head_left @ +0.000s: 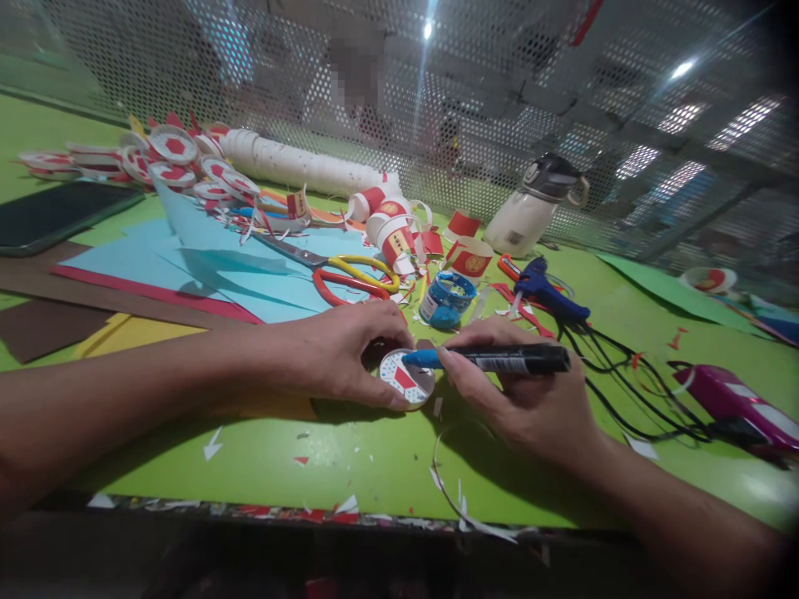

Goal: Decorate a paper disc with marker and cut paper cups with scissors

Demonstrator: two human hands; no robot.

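Pinched by its rim, a small round white paper disc with a red patch and blue dots sits in my left hand, low over the green table. My right hand grips a marker with a black barrel and a blue front end. Its blue end meets the upper part of the disc, and the exact tip is hard to make out. Just beyond the hands stands a jar smeared with blue. Scissors with red and yellow handles lie on light blue paper.
Finished-looking red and white discs are heaped at the back left, near a long stack of paper cups. A phone lies left. Rightward are a bottle, a blue glue gun, its black cord and a purple device.
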